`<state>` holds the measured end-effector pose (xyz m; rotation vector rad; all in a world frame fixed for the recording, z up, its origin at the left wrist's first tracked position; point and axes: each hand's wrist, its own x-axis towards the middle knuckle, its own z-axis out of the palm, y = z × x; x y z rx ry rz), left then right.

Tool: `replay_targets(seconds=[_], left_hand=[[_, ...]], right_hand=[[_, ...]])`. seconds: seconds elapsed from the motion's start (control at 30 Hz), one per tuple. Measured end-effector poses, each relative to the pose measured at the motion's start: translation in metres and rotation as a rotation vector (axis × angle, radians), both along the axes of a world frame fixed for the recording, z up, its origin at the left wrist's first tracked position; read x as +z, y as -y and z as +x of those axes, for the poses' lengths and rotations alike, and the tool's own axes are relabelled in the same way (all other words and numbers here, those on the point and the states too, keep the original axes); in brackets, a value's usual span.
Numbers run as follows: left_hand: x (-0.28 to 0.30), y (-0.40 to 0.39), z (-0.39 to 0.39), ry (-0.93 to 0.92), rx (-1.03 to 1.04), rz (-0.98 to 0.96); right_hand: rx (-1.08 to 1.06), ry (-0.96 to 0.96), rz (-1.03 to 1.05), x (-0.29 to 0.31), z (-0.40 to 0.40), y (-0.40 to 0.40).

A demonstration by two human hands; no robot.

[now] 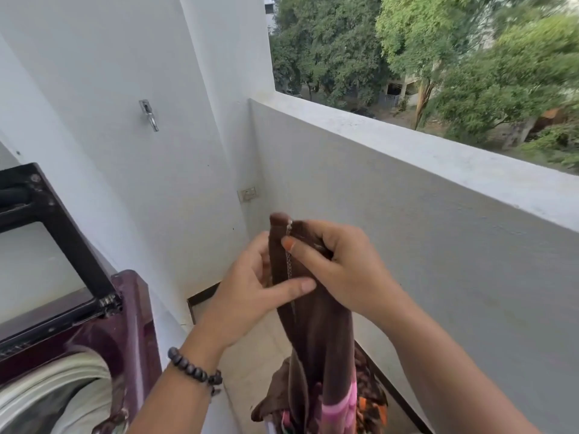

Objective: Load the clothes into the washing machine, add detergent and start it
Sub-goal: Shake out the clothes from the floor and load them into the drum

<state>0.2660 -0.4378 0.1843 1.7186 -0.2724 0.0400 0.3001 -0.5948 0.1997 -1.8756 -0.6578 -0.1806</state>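
Balcony parapet wall point(407, 195) on my right. Maroon top-load washing machine point(125, 333) lower left, lid point(53, 245) up, pale cloth point(84, 399) already in the drum. No readable writing anywhere. Brown zippered garment point(316, 333) hangs upright between my hands over a clothes pile point(369, 399). My right hand point(341, 270) grips its top edge; my left hand point(247, 292) pinches beside the zipper point(289, 261). Beaded bracelet point(194, 369) on left wrist.

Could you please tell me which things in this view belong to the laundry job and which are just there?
Part of the job:
- brown zippered fabric garment, held up by both the left hand and the right hand
- maroon top-loading washing machine, black-framed lid raised
- pile of patterned clothes below

Just there:
- metal wall tap
- wall socket plate
- grey balcony parapet
- green trees
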Motion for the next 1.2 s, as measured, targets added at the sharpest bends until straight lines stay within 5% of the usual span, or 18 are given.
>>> replay_targets(seconds=[0.3, 0.43, 0.67, 0.93, 1.2], left_hand=[[-0.103, -0.005, 0.008, -0.151, 0.187, 0.363], [-0.138, -0.019, 0.002, -0.308, 0.217, 0.331], [-0.073, -0.006, 0.018, -0.115, 0.247, 0.069], [-0.002, 0.012, 0.026, 0.174, 0.195, 0.134], [-0.038, 0.009, 0.01, 0.1, 0.028, -0.088]], right_hand=[[-0.007, 0.144, 0.19, 0.042, -0.01, 0.016], [-0.046, 0.223, 0.387, 0.06, -0.012, 0.032], [-0.202, 0.092, 0.343, 0.016, 0.013, 0.047], [0.234, -0.356, 0.302, -0.061, -0.002, -0.001], [0.145, -0.212, 0.301, -0.027, -0.005, 0.007]])
